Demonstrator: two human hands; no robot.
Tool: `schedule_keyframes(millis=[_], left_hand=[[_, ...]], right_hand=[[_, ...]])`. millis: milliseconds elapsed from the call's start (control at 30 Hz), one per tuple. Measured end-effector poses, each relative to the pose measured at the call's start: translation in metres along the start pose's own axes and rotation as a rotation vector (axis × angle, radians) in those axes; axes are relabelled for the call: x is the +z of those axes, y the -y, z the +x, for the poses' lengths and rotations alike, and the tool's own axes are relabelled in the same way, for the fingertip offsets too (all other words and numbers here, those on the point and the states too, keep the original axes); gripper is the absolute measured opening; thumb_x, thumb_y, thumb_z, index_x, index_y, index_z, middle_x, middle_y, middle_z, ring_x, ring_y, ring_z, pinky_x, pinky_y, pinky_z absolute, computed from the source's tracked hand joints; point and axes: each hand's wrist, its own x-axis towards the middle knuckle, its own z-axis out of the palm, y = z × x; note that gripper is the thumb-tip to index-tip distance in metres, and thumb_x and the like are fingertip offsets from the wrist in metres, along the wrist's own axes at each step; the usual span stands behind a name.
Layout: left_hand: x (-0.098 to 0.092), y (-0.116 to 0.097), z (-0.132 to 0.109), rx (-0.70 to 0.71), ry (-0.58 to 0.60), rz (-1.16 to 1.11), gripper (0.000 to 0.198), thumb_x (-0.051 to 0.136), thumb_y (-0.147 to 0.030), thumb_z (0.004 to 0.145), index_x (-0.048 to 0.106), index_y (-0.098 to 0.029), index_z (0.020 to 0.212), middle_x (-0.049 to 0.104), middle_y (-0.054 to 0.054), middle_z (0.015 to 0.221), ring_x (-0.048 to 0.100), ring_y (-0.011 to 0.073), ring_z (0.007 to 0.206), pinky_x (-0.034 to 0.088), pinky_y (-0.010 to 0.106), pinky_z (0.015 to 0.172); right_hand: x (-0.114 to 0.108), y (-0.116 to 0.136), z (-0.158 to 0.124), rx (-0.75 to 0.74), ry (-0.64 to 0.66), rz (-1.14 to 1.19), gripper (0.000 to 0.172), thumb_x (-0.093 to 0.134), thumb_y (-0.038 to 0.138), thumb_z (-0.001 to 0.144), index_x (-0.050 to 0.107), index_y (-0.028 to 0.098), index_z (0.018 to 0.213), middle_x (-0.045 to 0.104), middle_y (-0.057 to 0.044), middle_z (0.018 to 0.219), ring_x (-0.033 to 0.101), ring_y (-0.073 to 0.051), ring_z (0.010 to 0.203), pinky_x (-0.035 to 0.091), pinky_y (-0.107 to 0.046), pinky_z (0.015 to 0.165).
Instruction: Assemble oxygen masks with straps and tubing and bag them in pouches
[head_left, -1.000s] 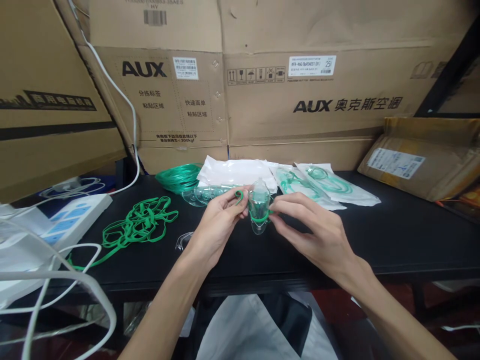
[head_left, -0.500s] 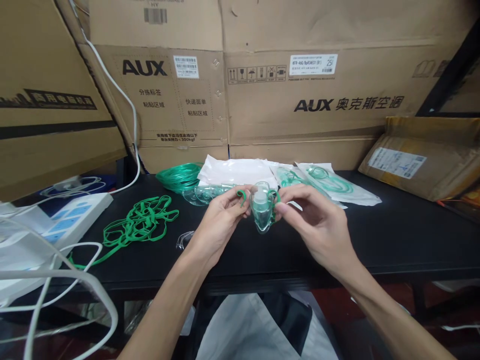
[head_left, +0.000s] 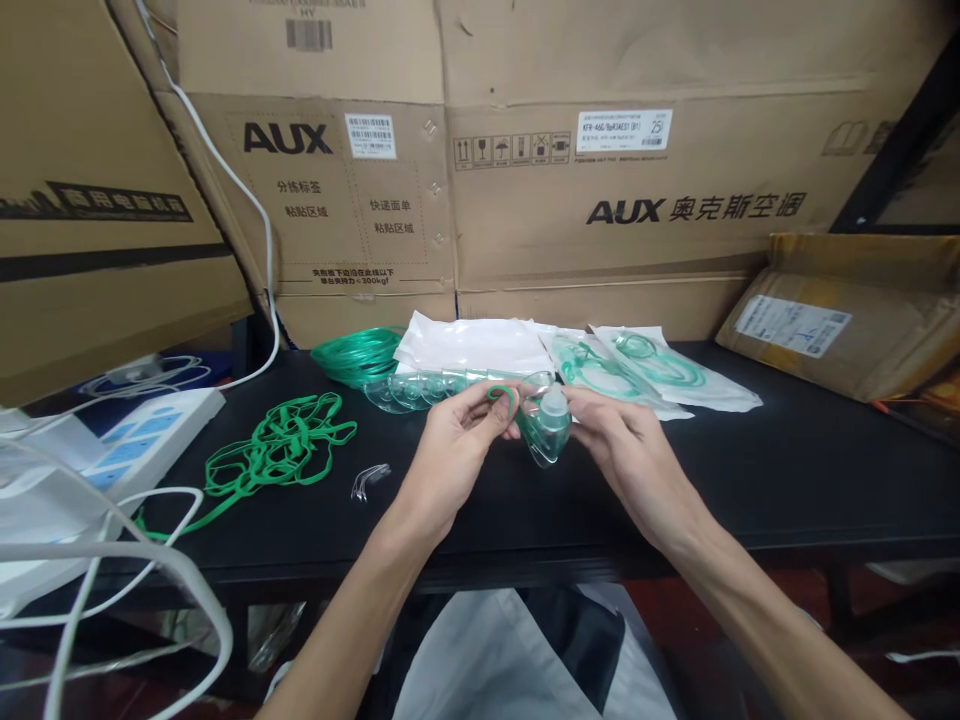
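Between my hands, above the table's front half, is a clear green oxygen mask [head_left: 547, 440] with a whitish round connector, its narrow end pointing down. My left hand [head_left: 459, 440] is closed at the mask's left side, pinching a green elastic strap [head_left: 501, 392] that loops over the fingers. My right hand [head_left: 628, 440] grips the mask's right edge, thumb and fingers together; its fingertips are partly hidden. Just behind lies a row of similar clear masks [head_left: 420, 388]. A tangle of green elastic strap [head_left: 277, 440] and a few thin metal strips [head_left: 369, 480] rest to the left.
Coiled green tubing [head_left: 356, 355] and white packaging [head_left: 472, 345] lie at the back. Bagged green tubing [head_left: 660, 365] is right of them. Power strips [head_left: 135, 450] and white cables crowd the left. A taped carton [head_left: 817, 310] stands right, before large cardboard panels [head_left: 525, 230].
The mask has moved slightly right and turned, its connector now facing more to the right. My right hand's fingers have closed in on its edge; the left still pinches the strap.
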Motion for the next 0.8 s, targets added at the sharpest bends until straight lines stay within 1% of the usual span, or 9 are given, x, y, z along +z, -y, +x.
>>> schedule_keyframes(millis=[100, 167, 233, 333, 433, 500, 600, 700, 800], left_hand=[[0.003, 0.001, -0.001, 0.039, -0.029, 0.011, 0.023, 0.072, -0.033, 0.091, 0.079, -0.019, 0.108, 0.073, 0.005, 0.098, 0.062, 0.0173, 0.086, 0.049, 0.027, 0.084], [0.005, 0.002, -0.002, 0.05, -0.033, 0.029, 0.022, 0.073, -0.029, 0.089, 0.079, -0.019, 0.108, 0.075, 0.006, 0.103, 0.065, 0.0198, 0.093, 0.05, 0.028, 0.089], [0.006, 0.002, -0.003, 0.04, -0.039, 0.04, 0.023, 0.075, -0.027, 0.086, 0.079, -0.018, 0.108, 0.076, 0.006, 0.105, 0.067, 0.0216, 0.097, 0.05, 0.029, 0.09], [0.008, 0.003, -0.003, -0.003, -0.066, 0.012, 0.024, 0.071, -0.031, 0.09, 0.078, -0.017, 0.109, 0.076, 0.007, 0.108, 0.067, 0.0219, 0.097, 0.051, 0.029, 0.087], [0.008, 0.003, -0.003, -0.029, -0.123, -0.005, 0.026, 0.07, -0.035, 0.093, 0.078, -0.016, 0.109, 0.076, 0.007, 0.105, 0.066, 0.0194, 0.093, 0.05, 0.028, 0.084], [0.008, 0.003, -0.002, -0.03, -0.152, 0.003, 0.025, 0.072, -0.034, 0.091, 0.079, -0.015, 0.106, 0.076, 0.007, 0.1, 0.064, 0.017, 0.087, 0.05, 0.026, 0.081], [0.007, 0.005, -0.001, -0.03, -0.188, 0.009, 0.024, 0.074, -0.034, 0.09, 0.079, -0.014, 0.102, 0.075, 0.005, 0.092, 0.062, 0.0148, 0.082, 0.049, 0.024, 0.077], [0.007, 0.005, -0.001, -0.027, -0.246, 0.007, 0.021, 0.074, -0.032, 0.09, 0.079, -0.013, 0.098, 0.072, 0.003, 0.086, 0.062, 0.0135, 0.08, 0.05, 0.023, 0.077], [0.008, 0.004, -0.002, -0.032, -0.269, -0.016, 0.02, 0.074, -0.033, 0.09, 0.078, -0.013, 0.094, 0.07, 0.002, 0.084, 0.063, 0.0127, 0.081, 0.051, 0.021, 0.078]], right_hand=[[0.006, 0.009, -0.003, -0.032, 0.034, -0.085, 0.035, 0.068, 0.043, 0.094, 0.075, 0.026, 0.123, 0.068, -0.007, 0.134, 0.06, -0.028, 0.129, 0.05, -0.042, 0.109], [0.011, 0.012, -0.006, -0.026, 0.037, -0.129, 0.046, 0.075, 0.047, 0.088, 0.072, 0.027, 0.129, 0.065, -0.007, 0.137, 0.06, -0.027, 0.129, 0.054, -0.037, 0.105], [0.015, 0.011, -0.008, -0.013, 0.038, -0.137, 0.051, 0.076, 0.047, 0.087, 0.068, 0.027, 0.133, 0.063, -0.007, 0.136, 0.061, -0.025, 0.126, 0.056, -0.033, 0.101], [0.017, 0.007, -0.007, -0.002, -0.058, -0.096, 0.05, 0.074, 0.048, 0.089, 0.063, 0.027, 0.133, 0.065, -0.008, 0.128, 0.067, -0.023, 0.114, 0.06, -0.032, 0.09], [0.016, 0.001, -0.004, -0.04, -0.197, -0.083, 0.039, 0.075, 0.048, 0.087, 0.064, 0.025, 0.118, 0.067, -0.008, 0.119, 0.071, -0.023, 0.099, 0.062, -0.033, 0.08], [0.014, -0.001, -0.003, -0.08, -0.234, -0.115, 0.029, 0.073, 0.046, 0.09, 0.066, 0.025, 0.109, 0.069, -0.008, 0.114, 0.071, -0.023, 0.095, 0.062, -0.035, 0.08], [0.014, -0.001, -0.004, -0.13, -0.249, -0.191, 0.023, 0.064, 0.044, 0.097, 0.071, 0.025, 0.109, 0.071, -0.008, 0.113, 0.071, -0.024, 0.096, 0.06, -0.038, 0.086], [0.018, -0.001, -0.008, -0.206, -0.248, -0.254, 0.029, 0.063, 0.043, 0.097, 0.07, 0.026, 0.119, 0.069, -0.008, 0.122, 0.07, -0.024, 0.103, 0.061, -0.039, 0.09], [0.023, -0.004, -0.01, -0.308, -0.219, -0.363, 0.048, 0.076, 0.04, 0.089, 0.065, 0.024, 0.132, 0.067, -0.009, 0.131, 0.067, -0.026, 0.113, 0.06, -0.039, 0.095]])
